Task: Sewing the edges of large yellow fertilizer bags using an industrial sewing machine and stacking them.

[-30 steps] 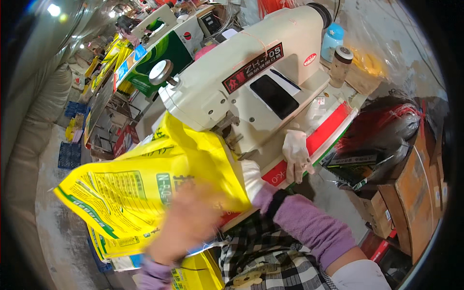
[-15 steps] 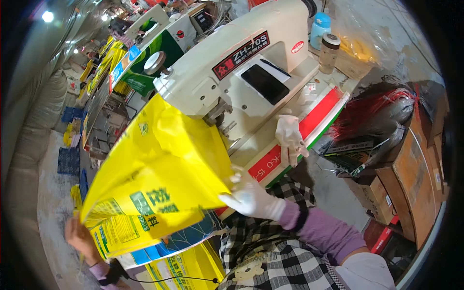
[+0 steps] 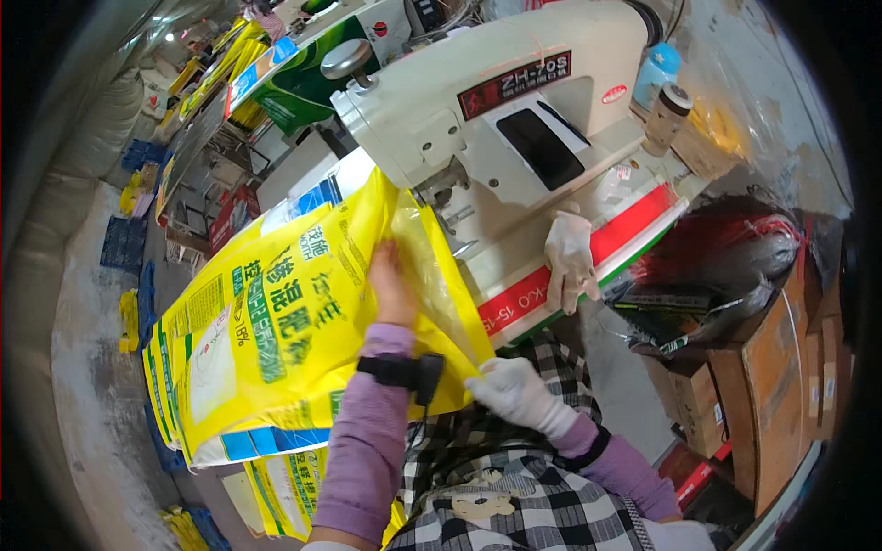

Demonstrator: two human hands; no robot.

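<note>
A large yellow woven bag (image 3: 276, 340) with green print lies spread on a stack of bags, its far edge close to the needle end of a cream sewing machine (image 3: 432, 119). My bare left hand (image 3: 390, 285) rests on the bag's upper surface, fingers stretched toward the machine. In a white glove, my right hand (image 3: 519, 395) pinches the bag's near right edge. Between my hands the yellow film stands up in a loose fold. Both wrists wear black bands.
A black phone (image 3: 540, 149) and a pen lie on the machine's bed. An empty white glove (image 3: 571, 262) hangs over the red-striped table edge. A jar (image 3: 668, 119) and blue bottle (image 3: 658, 69) stand behind. Cardboard boxes (image 3: 772, 367) and a plastic sack (image 3: 712, 266) are at right.
My left hand has come from the bag's far left corner onto its middle near the machine. The bag has gone from raised and billowing to lying flatter; my right hand still grips its edge.
</note>
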